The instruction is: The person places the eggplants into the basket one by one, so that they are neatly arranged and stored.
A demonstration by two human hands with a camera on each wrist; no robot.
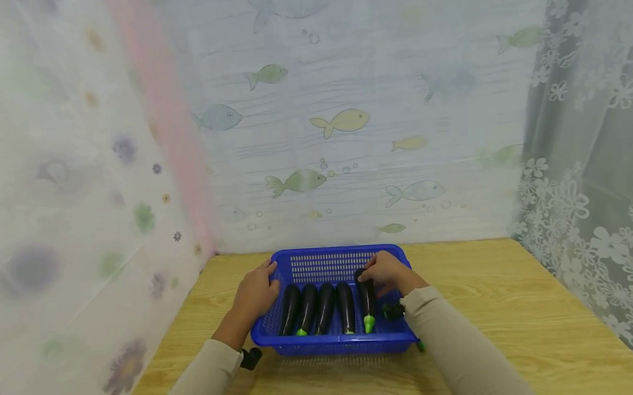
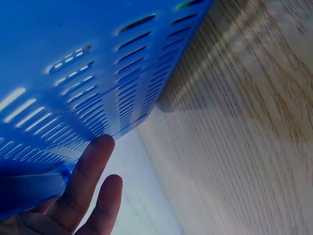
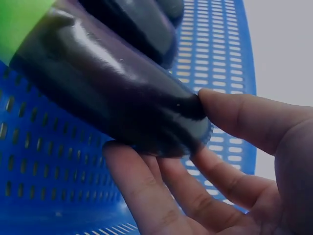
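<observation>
A blue plastic basket (image 1: 340,339) with slotted walls stands on the table. Inside, several dark purple eggplants (image 1: 326,307) lie side by side, their green stem ends toward the near wall. My left hand (image 1: 257,291) holds the basket's left rim; the left wrist view shows its fingers (image 2: 90,171) along the outside of the slotted wall. At the right end of the row, my right hand (image 1: 387,272) pinches the far end of an eggplant (image 1: 367,305). In the right wrist view, the thumb is on one side of this eggplant (image 3: 112,88) and the fingers are on the other.
The wood-grain table (image 1: 489,319) extends to both sides of the basket. Behind it hangs a fish-patterned curtain (image 1: 347,172), with a flower-patterned sheet (image 1: 80,204) on the left and a lacy one (image 1: 598,236) on the right. A bit of green (image 1: 421,346) shows by the basket's near right corner.
</observation>
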